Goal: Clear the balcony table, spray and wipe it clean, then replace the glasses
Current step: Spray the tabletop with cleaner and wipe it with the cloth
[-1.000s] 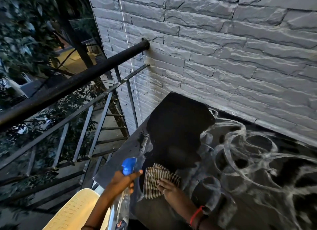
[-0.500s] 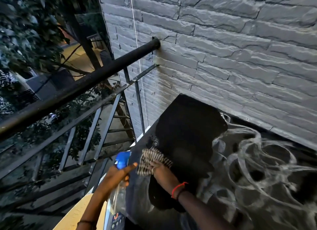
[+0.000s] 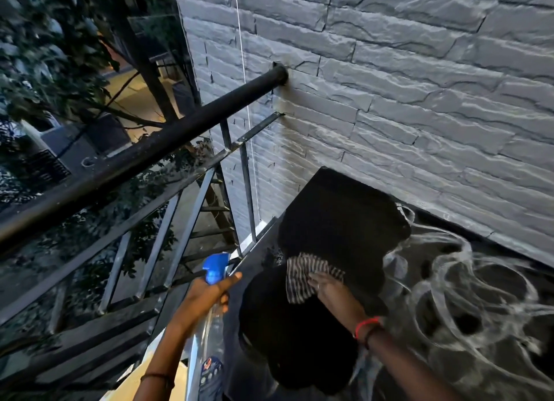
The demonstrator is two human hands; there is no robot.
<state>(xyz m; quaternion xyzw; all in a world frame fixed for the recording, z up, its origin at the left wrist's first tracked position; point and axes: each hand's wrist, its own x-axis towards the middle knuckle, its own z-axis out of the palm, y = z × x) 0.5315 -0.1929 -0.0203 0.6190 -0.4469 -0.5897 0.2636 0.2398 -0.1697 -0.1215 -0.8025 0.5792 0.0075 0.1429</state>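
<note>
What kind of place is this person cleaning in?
Probably an upper-floor balcony: a black metal railing meets a grey brick-pattern wall, tree leaves show beyond, and a dark table stands against that wall.

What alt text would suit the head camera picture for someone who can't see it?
A person's right hand presses a striped cloth onto a dark balcony table streaked with white swirls, while the left hand grips a blue-topped spray bottle. A grey brick wall and a black railing border it.
</note>
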